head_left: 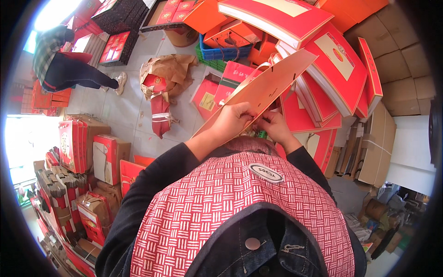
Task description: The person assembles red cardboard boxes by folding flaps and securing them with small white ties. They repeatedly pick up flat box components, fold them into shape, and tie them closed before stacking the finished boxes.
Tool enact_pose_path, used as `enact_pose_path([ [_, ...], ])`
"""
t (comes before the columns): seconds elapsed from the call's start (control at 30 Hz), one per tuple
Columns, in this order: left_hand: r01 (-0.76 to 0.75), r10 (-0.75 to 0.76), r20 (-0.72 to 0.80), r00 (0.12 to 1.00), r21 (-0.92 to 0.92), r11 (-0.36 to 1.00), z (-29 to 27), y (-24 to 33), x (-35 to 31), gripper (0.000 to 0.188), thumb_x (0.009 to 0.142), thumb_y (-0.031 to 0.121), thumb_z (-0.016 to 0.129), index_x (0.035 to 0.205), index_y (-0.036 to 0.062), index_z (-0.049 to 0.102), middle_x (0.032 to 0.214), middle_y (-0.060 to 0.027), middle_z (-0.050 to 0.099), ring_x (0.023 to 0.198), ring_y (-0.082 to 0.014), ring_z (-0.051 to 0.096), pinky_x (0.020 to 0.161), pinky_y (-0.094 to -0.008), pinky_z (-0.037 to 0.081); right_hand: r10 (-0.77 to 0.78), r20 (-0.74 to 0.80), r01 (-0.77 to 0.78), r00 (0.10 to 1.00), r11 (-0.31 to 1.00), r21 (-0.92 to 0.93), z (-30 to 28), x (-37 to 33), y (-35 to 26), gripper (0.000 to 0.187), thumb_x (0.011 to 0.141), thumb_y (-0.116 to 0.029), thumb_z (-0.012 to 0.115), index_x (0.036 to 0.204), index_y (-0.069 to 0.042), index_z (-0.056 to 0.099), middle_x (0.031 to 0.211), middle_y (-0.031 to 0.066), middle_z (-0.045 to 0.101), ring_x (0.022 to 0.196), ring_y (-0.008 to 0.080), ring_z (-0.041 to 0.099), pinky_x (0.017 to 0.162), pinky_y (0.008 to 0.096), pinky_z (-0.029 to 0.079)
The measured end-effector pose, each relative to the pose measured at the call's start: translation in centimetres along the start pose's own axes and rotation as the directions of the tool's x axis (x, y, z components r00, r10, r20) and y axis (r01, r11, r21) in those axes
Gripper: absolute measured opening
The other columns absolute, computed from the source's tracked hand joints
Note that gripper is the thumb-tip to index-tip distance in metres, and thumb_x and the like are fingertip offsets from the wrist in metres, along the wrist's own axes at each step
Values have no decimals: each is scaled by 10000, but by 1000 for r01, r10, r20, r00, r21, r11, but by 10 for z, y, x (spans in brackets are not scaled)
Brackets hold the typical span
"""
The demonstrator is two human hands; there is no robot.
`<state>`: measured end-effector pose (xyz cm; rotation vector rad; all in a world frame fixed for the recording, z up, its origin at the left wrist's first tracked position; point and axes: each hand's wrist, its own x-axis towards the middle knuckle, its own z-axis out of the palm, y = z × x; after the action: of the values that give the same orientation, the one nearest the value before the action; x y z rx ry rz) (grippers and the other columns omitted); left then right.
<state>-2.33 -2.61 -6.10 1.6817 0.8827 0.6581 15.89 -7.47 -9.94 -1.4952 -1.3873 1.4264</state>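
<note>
Through the head camera I have the tan board panel [272,85] right in front of the wearer's chest, tilted, its long shape running up and to the right, with a few small dark slots showing near its edges. The left hand [234,121] lies on the panel's near part, thumb and forefinger drawn together in a pinch close to its right-hand edge; I can't make out exactly what is caught between them. The right hand [277,129] is just beside it at that same edge, fingers curled inward, their tips partly hidden, so I cannot tell how firmly they grip. I judge the panel light and fairly stiff, smooth enough to slide a little, and liable to crease if squeezed hard or bent across its length. I'd take it by the long edges, with the flat face supported, keeping pressure off the slots. Behind the hands, closest to the wearer, hangs a red-and-white apron [207,203]. To the right, large red flat cases [339,55] lie heaped at angles; beyond the panel sits a blue crate [226,51]. Crumpled brown paper [177,69] and a tied red bundle [160,115] rest on the tiled floor [142,111], and another person [50,57] bends at upper left.
</note>
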Motion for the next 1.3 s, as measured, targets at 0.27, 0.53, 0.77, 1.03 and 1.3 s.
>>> enact_pose_path([
  [0.27, 10, -2, -74, 997, 106, 994, 2, 2, -2, 161, 758, 1, 589, 913, 22, 623, 808, -126, 630, 734, -208, 629, 661, -293, 490, -11, -88, 18, 996, 996, 83, 7, 3, -2, 179, 818, -86, 573, 971, -12, 627, 830, 95, 654, 760, 134, 586, 698, 272, 459],
  [0.53, -250, 236, 84, 968, 366, 896, -5, 25, 0, 236, 782, 194, 598, 928, 8, 600, 839, -172, 580, 798, -347, 566, 702, -400, 461, -3, -160, -7, 987, 998, -58, 11, -2, -6, 161, 799, -78, 570, 930, -3, 624, 822, 101, 647, 747, 151, 591, 688, 285, 462],
  [0.77, -91, -12, 138, 990, 716, 692, 10, 43, 32, 252, 819, 275, 545, 829, 23, 547, 807, -186, 618, 769, -348, 605, 672, -416, 482, -171, -184, 154, 968, 983, -101, 12, 3, 20, 193, 801, -145, 566, 928, -7, 612, 848, 170, 625, 776, 273, 604, 683, 338, 458],
  [1.03, -5, -135, 123, 983, 756, 654, -7, 40, 27, 140, 682, 125, 584, 798, 46, 594, 722, -156, 630, 705, -319, 628, 628, -425, 499, -413, -174, 214, 894, 736, -643, -53, -46, 112, 371, 746, 16, 502, 1114, -28, 486, 1080, 173, 526, 936, 336, 527, 742, 398, 441],
  [1.3, 126, -151, -32, 988, 738, 663, -13, 29, -50, 107, 687, 120, 569, 764, 51, 596, 695, -125, 627, 663, -292, 631, 561, -404, 497, 248, 28, -248, 968, 969, 4, -93, 5, 48, 462, 754, -29, 498, 1215, -51, 485, 1101, 103, 586, 635, 162, 603, 559, 264, 462],
])
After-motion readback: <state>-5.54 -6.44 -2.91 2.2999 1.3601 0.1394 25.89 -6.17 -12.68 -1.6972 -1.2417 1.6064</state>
